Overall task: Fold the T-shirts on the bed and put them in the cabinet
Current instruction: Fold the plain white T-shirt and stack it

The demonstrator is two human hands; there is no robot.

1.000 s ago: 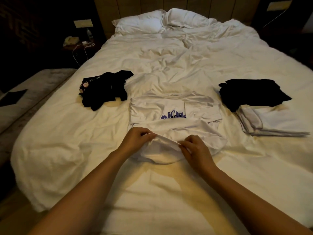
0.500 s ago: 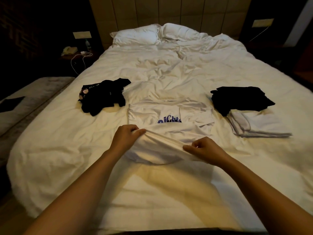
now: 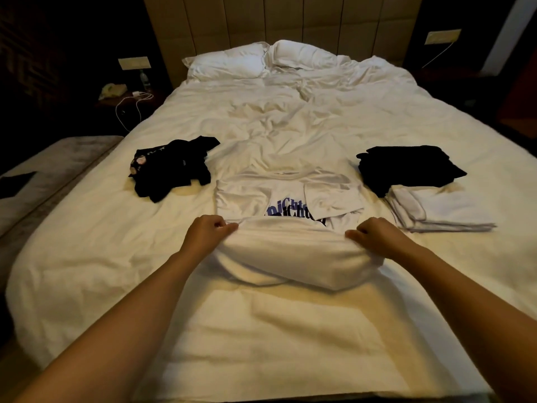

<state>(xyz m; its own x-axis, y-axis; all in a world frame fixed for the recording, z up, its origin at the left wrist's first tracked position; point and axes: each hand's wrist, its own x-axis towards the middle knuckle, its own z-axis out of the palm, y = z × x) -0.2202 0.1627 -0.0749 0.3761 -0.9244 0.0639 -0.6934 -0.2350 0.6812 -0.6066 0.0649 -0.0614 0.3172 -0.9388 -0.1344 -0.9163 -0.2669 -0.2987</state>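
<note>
Dim hotel-style bedroom, padded headboard (image 3: pixel 270 18) behind a wide bed (image 3: pixel 290 117) under a rumpled white duvet, two pillows (image 3: pixel 261 59) at the far end. Mid-fold on a white T-shirt (image 3: pixel 287 196) lying flat at the centre of the near half, sleeves already turned in, hem lifted off the duvet. Left hand (image 3: pixel 207 232) pinching the hem's left corner, right hand (image 3: pixel 374 232) pinching its right corner, fabric sagging in a loose roll between them. Next, probably: carrying that edge up toward the collar, keeping both corners level so the halves meet square, then smoothing flat. Blue lettering on the chest, partly covered by the raised hem, reading roughly "nicht"; rest hidden. Unfolded black T-shirt (image 3: pixel 171 167) crumpled to the left; folded black shirt (image 3: pixel 406 167) and folded white shirts (image 3: pixel 441 210) stacked to the right. Cabinet nowhere in view.
</note>
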